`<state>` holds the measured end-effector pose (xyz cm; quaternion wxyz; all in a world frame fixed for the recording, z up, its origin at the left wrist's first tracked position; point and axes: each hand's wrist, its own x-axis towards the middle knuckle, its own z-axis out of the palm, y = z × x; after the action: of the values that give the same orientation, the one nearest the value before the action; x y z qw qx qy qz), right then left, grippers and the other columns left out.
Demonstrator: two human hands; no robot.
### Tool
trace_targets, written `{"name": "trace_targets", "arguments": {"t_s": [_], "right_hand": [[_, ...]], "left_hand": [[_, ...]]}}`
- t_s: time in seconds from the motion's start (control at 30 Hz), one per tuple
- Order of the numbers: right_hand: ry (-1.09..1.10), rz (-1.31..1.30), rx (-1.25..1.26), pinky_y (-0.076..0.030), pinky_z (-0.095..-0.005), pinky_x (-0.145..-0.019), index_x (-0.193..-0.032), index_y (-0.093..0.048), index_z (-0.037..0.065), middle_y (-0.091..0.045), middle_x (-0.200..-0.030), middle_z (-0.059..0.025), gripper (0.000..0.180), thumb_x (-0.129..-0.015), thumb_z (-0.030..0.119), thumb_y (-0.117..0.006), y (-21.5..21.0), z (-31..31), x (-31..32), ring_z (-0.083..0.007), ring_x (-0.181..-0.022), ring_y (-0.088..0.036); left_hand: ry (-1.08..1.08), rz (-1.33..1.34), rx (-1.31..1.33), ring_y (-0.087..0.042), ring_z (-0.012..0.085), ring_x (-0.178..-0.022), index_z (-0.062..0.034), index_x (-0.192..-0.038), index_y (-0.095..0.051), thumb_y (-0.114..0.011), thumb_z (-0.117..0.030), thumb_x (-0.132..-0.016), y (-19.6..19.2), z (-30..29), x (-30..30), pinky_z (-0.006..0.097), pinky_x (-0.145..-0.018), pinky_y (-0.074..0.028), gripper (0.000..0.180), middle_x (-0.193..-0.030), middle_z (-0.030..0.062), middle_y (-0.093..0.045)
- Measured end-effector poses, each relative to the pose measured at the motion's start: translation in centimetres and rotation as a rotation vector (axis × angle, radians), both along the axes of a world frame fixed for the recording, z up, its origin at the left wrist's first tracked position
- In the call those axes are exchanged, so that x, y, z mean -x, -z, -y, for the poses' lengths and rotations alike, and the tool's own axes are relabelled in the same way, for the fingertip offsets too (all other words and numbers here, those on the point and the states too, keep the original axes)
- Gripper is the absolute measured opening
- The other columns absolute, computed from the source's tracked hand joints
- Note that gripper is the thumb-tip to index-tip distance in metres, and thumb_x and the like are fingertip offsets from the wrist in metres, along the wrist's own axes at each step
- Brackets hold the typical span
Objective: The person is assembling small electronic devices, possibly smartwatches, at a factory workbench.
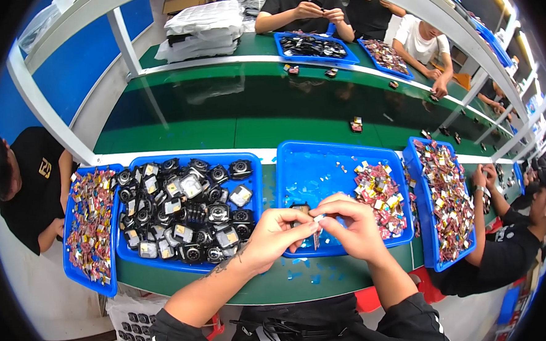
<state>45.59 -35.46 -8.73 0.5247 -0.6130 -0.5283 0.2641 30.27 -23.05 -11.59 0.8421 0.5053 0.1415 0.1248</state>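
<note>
My left hand (276, 237) and my right hand (355, 227) meet over the near edge of a blue tray (296, 151). Thumbs and forefingers of both are pinched together around a small electronic part (317, 219). A white bit shows between the fingertips and a thin strip hangs below; the fingers cover the rest. Just behind my left fingers is a dark, squarish piece (300, 210), partly hidden. On the tray's right side lies a heap of small red, yellow and white electronic parts (380, 196). Blue film scraps (310, 181) are scattered over its bottom.
To the left, a blue tray (258, 190) holds black watch-like casings (191, 205). Narrower trays of small parts (91, 226) (451, 204) stand at both ends. Beyond a white rail, the green conveyor (177, 114) carries a few pieces (356, 125). Several co-workers sit around.
</note>
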Motion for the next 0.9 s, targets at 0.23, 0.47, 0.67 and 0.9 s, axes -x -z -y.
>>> {"name": "trace_targets", "arguments": {"t_s": [0.23,0.47,0.67,0.9], "right_hand": [[0.010,-0.309,-0.191,-0.055,-0.0328,-0.085,-0.099,-0.065,-0.006,-0.066,-0.105,-0.0160,0.016,-0.083,-0.008,-0.066,1.2,0.3,0.0,-0.0204,-0.098,-0.065],[0.211,-0.229,-0.053,-0.058,-0.0273,-0.076,-0.102,-0.064,-0.006,-0.065,-0.093,-0.0109,0.015,-0.088,-0.007,-0.063,-0.5,0.3,1.4,-0.0155,-0.088,-0.067],[0.180,-0.030,-0.024,-0.059,-0.0285,-0.077,-0.101,-0.069,-0.002,-0.067,-0.099,-0.0122,0.016,-0.085,-0.005,-0.066,-0.7,-1.1,2.7,-0.0182,-0.087,-0.068],[0.336,0.260,-0.042,-0.053,-0.0287,-0.059,-0.092,-0.072,0.002,-0.070,-0.081,-0.0099,0.015,-0.078,0.000,-0.074,-1.4,-1.3,3.5,-0.0174,-0.070,-0.068]], "left_hand": [[-0.331,-0.032,-0.581,-0.054,0.0060,-0.075,0.0003,-0.112,-0.066,-0.052,-0.012,-0.100,0.8,0.4,-0.5,0.021,-0.066,-0.044,0.022,-0.093,0.0027,-0.059],[-0.357,0.051,-0.286,-0.059,0.0153,-0.105,-0.0009,-0.142,-0.036,-0.043,-0.003,-0.100,0.5,-0.3,-0.4,0.028,-0.090,-0.049,0.042,-0.123,0.0140,-0.059],[-0.213,0.061,-0.161,-0.061,0.0144,-0.106,0.0042,-0.139,-0.043,-0.049,-0.003,-0.099,1.0,0.4,-0.2,0.029,-0.097,-0.048,0.041,-0.121,0.0112,-0.061],[-0.177,0.170,-0.113,-0.058,0.0141,-0.113,0.0056,-0.140,-0.042,-0.049,-0.004,-0.100,0.4,0.6,0.0,0.028,-0.098,-0.047,0.042,-0.126,0.0124,-0.059]]}}
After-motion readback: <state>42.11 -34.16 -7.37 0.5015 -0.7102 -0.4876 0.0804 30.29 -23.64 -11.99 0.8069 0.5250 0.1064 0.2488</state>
